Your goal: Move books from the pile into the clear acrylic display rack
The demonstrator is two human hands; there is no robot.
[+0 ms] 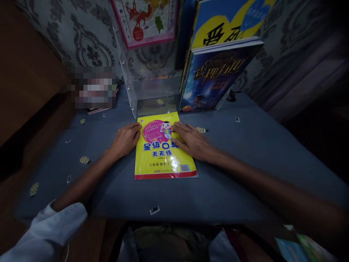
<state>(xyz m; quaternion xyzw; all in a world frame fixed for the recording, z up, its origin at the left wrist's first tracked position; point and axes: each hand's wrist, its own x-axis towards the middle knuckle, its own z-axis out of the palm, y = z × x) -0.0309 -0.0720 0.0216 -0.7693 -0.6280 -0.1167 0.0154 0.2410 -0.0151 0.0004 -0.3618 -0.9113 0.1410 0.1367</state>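
Observation:
A yellow workbook [156, 171] with a pink circle, a cartoon child and blue Chinese lettering lies closed on the blue-grey tablecloth, face up. Beside its left edge rests my left hand [125, 139], fingers extended and their tips touching the cover's margin. My right hand [192, 141] lies flat across the upper right of the cover, fingers stretched out and covering part of the title. Neither hand is wrapped round anything.
Behind the workbook stands a clear acrylic shelf [131, 92]. A dark blue book [211, 80] stands upright at its right, with a blue and yellow book [229, 23] behind. A pink-edged picture book [152, 25] is higher up. Blurred items [95, 92] lie at the back left.

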